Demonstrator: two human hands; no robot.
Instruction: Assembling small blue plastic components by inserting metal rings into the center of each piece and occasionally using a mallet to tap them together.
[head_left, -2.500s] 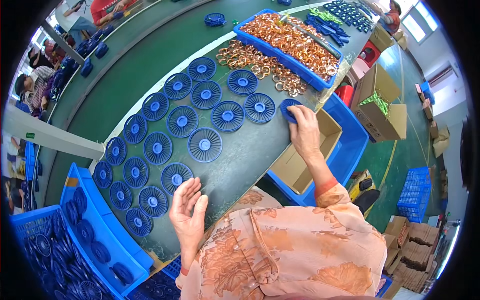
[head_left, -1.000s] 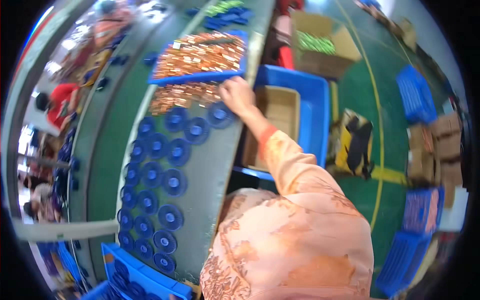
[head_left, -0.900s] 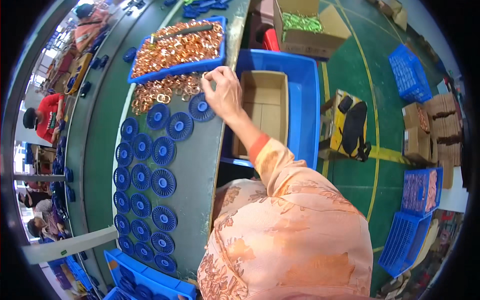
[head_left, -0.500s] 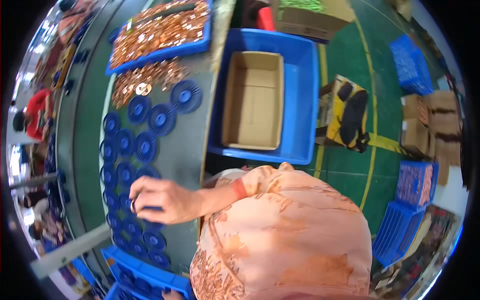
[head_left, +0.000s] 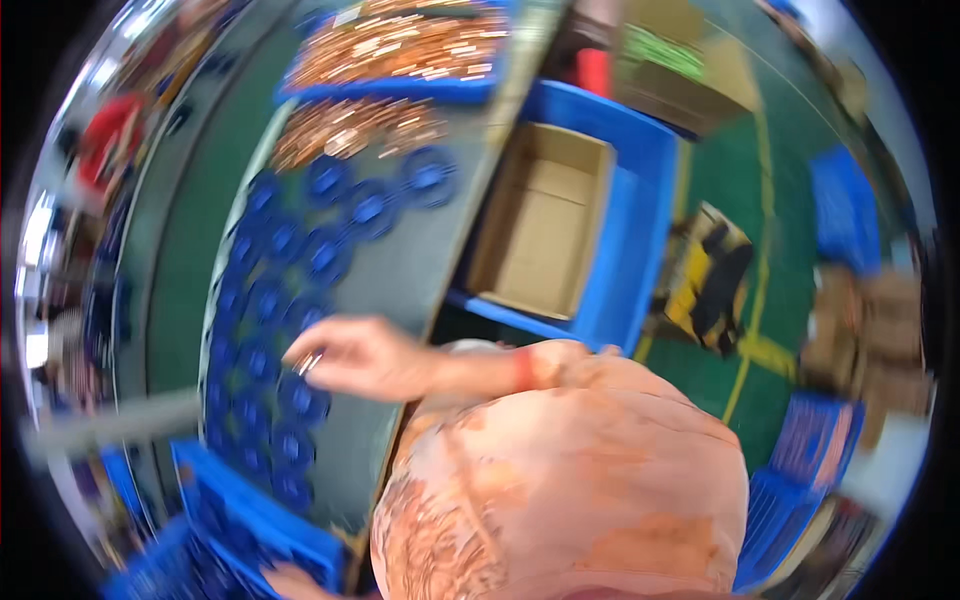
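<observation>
My right hand (head_left: 350,357) reaches left over the grey worktable (head_left: 385,290), above rows of round dark-blue plastic discs (head_left: 325,255) with raised hubs. Its fingers and thumb are closed on a small shiny metal piece (head_left: 309,362), blurred by motion. At the lower left, my left hand (head_left: 288,580) shows partly beside the blue crate (head_left: 310,545), in which more dark-blue parts lie. Its fingers are smeared and partly hidden. Loose copper-coloured metal pieces (head_left: 345,130) are heaped beyond the discs, in front of a blue tray (head_left: 390,90) full of such pieces.
Right of the table, a large blue bin (head_left: 630,230) holds an open cardboard box (head_left: 540,220). A yellow-and-black object (head_left: 710,275) stands on the green floor. Another carton (head_left: 690,80) with green pieces is behind. A grey bar (head_left: 120,420) juts in from the left.
The whole view has turned and blurred. My right hand has drawn back slightly toward me, off the middle discs. More of my left hand shows beside the crate.
</observation>
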